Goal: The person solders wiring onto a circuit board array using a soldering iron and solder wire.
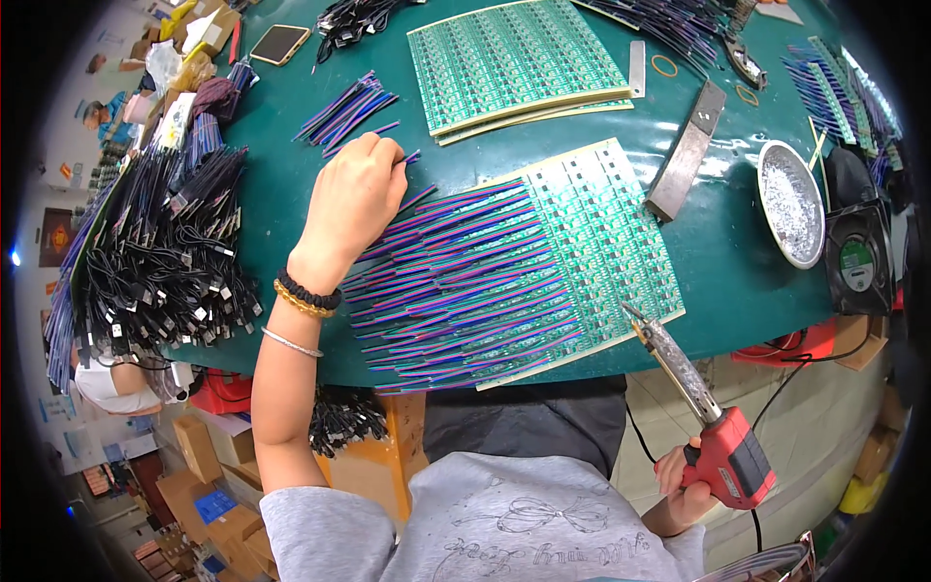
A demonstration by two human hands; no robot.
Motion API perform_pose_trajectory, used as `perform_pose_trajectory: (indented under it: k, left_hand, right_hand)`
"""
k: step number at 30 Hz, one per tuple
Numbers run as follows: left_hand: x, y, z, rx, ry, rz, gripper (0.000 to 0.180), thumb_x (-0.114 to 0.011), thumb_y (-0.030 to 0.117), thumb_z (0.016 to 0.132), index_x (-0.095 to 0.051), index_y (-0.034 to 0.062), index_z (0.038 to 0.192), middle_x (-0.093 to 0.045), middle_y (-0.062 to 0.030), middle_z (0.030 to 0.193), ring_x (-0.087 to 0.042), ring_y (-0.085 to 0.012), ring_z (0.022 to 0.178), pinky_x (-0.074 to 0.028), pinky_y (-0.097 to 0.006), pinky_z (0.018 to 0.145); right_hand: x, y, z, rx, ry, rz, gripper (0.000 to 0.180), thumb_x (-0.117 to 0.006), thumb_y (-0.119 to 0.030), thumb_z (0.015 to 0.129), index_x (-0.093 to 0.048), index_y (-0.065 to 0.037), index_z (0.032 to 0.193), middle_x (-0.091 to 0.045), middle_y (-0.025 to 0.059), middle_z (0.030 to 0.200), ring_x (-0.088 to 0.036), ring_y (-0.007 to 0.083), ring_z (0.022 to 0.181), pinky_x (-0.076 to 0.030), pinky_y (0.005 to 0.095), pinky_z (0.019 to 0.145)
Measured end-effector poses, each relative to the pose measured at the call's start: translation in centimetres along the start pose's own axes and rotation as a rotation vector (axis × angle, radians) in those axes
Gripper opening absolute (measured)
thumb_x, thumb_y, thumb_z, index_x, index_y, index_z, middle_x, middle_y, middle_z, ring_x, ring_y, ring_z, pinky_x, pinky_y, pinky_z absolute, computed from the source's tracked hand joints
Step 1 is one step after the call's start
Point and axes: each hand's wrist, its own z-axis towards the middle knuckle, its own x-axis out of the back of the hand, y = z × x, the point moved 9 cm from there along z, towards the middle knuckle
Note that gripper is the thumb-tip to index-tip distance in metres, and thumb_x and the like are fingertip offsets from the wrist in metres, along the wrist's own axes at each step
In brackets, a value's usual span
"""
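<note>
My left hand (357, 194) is closed above the far left edge of the wired circuit board panel (606, 223). A short blue-purple wire end (412, 156) sticks out at its fingertips, and the rest is hidden by the hand. Rows of multicoloured wires (456, 281) lie across the panel's left part and stick out past its left edge. The panel's right part shows bare green boards. At the lower right, my right hand (684, 480) grips a red soldering gun (732, 456), whose metal tip points up and left over the panel's near right edge.
Loose wires (351, 109) lie beyond my left hand. Stacked green panels (519, 63) sit farther back. A dark metal bar (687, 150) and a bowl of silvery material (790, 204) stand right, beside a small fan (858, 257). Bundled black cables (170, 247) crowd the left edge.
</note>
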Motion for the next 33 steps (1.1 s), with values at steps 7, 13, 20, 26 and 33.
perform_pose_trajectory:
  k: [7, 13, 20, 26, 33]
  left_hand:
    - [1.4, 0.0, -0.3, 0.083, 0.052, 0.059, 0.006, -0.059, 0.006, 0.091, -0.055, 0.0013, 0.090, -0.063, -0.0185, 0.084, -0.064, -0.0353, 0.077, -0.053, -0.045, 0.067]
    - [5.9, 12.2, -4.3, -0.046, 0.094, -0.492, 0.015, -0.064, -0.012, 0.080, -0.061, -0.0030, 0.092, -0.058, -0.0150, 0.080, -0.060, -0.0308, 0.071, -0.049, -0.037, 0.063]
    - [0.7, 17.4, -7.0, 0.142, -0.079, -0.639, 0.014, -0.072, -0.002, 0.078, -0.060, 0.0016, 0.085, -0.055, -0.0098, 0.074, -0.057, -0.0277, 0.065, -0.046, -0.037, 0.057]
    - [-0.1, 17.6, -7.1, 0.178, -0.006, -0.484, 0.017, -0.073, 0.003, 0.078, -0.057, 0.0052, 0.079, -0.052, -0.0080, 0.072, -0.055, -0.0256, 0.062, -0.043, -0.037, 0.053]
    - [-0.1, 17.9, -7.1, 0.174, 0.013, -0.428, 0.018, -0.074, 0.004, 0.076, -0.056, 0.0056, 0.078, -0.050, -0.0076, 0.070, -0.055, -0.0247, 0.063, -0.043, -0.036, 0.052]
  right_hand:
    - [-1.5, -1.2, 1.0, 0.024, -0.103, -0.093, 0.082, -0.056, -0.062, 0.092, -0.044, 0.006, 0.136, -0.045, -0.0022, 0.053, -0.044, 0.0114, 0.044, -0.041, 0.0283, 0.047]
    - [-1.3, -1.0, 0.5, -0.013, -0.069, -0.096, 0.082, -0.054, -0.065, 0.092, -0.044, 0.004, 0.136, -0.045, -0.0029, 0.054, -0.045, 0.0118, 0.045, -0.042, 0.0283, 0.049]
    - [-1.3, -1.5, 0.2, 0.004, -0.158, -0.090, 0.081, -0.052, -0.065, 0.093, -0.043, 0.003, 0.136, -0.046, -0.0041, 0.054, -0.046, 0.0113, 0.046, -0.041, 0.0272, 0.048]
    - [0.1, -1.1, -0.7, -0.094, 0.050, 0.107, 0.059, -0.072, -0.054, 0.085, -0.052, -0.003, 0.064, -0.057, 0.0070, 0.056, -0.056, 0.0189, 0.046, -0.048, 0.0305, 0.046]
    - [2.6, 0.0, -3.4, -0.194, -0.132, -0.171, 0.057, -0.081, -0.053, 0.078, -0.055, -0.003, 0.067, -0.057, 0.0074, 0.061, -0.056, 0.0203, 0.048, -0.044, 0.0302, 0.045]
